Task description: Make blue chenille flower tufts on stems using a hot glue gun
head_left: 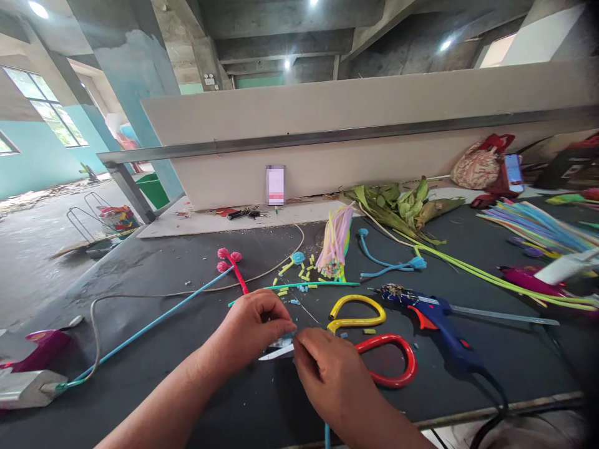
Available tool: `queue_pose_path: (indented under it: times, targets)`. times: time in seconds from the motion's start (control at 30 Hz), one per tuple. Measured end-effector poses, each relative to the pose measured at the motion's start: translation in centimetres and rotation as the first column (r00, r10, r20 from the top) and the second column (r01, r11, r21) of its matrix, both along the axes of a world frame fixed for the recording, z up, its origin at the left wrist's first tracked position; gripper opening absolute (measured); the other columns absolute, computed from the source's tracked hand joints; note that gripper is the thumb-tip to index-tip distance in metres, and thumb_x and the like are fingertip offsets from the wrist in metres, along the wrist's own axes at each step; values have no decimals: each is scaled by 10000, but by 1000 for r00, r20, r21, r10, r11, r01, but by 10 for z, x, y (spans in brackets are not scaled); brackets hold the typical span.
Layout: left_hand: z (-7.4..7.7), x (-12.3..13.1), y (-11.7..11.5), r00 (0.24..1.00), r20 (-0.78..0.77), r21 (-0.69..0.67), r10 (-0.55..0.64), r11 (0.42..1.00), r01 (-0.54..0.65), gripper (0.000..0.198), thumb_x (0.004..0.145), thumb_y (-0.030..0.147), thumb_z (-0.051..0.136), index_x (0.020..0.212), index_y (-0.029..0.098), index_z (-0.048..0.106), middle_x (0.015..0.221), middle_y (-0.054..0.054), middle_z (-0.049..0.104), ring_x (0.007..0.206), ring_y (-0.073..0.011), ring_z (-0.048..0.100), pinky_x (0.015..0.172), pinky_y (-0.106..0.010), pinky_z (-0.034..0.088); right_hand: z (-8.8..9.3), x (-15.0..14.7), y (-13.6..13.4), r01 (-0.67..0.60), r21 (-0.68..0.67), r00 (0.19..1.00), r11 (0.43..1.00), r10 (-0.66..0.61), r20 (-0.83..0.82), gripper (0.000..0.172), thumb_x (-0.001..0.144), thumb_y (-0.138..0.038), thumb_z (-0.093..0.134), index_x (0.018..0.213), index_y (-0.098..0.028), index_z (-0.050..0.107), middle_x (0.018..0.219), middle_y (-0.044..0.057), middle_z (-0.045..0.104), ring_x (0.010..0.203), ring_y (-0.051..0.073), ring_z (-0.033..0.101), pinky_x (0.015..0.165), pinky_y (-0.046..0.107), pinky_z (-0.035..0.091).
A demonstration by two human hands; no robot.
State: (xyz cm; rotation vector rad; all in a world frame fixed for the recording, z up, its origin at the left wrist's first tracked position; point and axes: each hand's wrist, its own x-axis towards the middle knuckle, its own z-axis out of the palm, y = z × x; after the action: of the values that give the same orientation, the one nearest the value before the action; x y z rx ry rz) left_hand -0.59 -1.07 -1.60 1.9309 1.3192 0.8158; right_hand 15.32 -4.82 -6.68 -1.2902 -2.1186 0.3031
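Observation:
My left hand (259, 321) and my right hand (334, 371) meet over the table, thumb and fingers pinched together. What sits between the left fingertips is too small to make out. A blue fuzzy stem (327, 435) comes out below my right hand, which appears closed on it. Beneath both hands lie scissors, with a blade (276, 354) showing, one yellow handle (358, 313) and one red handle (388, 362). To the right rests a blue glue gun (437, 321) with a glue stick in its back. A pink flower piece (233, 265) lies beyond my left hand.
Cut yellow bits (306, 274), a pastel stem bundle (334, 243), blue-tipped stems (388, 265) and green leaves (407, 209) lie farther back. A phone (276, 185) leans on the back board. A cable (154, 294) crosses the left side. More coloured stems (543, 224) lie right.

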Motion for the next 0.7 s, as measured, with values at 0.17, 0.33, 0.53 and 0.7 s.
queue_pose_path:
  times: [0.17,0.33,0.53,0.7]
  targets:
    - [-4,1,-1,999,-46,47,-5,999,7,102,678,205,629,589,175,589,644,5,581,624,-125,517,584,-237,390,0,1,-1,-9,4,1000,1000,9,-5,237,826,-109,406,612,-208,430,585,-17,501,536,113,461,525,252,286]
    - [2,-2,1,999,45,22,-13,1000,12,134,704,226,612,587,167,587,654,4,573,637,-122,512,611,-235,395,0,2,-1,-5,-9,1000,1000,5,3,221,835,-118,404,639,-210,451,603,-13,515,552,121,482,536,259,293]
    - [3,-20,7,962,189,-54,196,981,-189,261,821,394,478,759,171,601,604,37,459,556,-96,387,522,-218,314,-1,3,-1,1,-5,1000,1000,-1,-10,237,874,-166,375,669,-209,486,621,7,538,571,135,495,554,264,326]
    - [-6,-28,18,928,266,-15,260,964,-265,216,796,349,493,855,175,607,641,33,484,585,-104,433,550,-218,343,-1,3,2,33,29,993,999,-30,-112,216,868,-195,408,696,-214,538,593,-1,542,546,136,505,546,258,353]
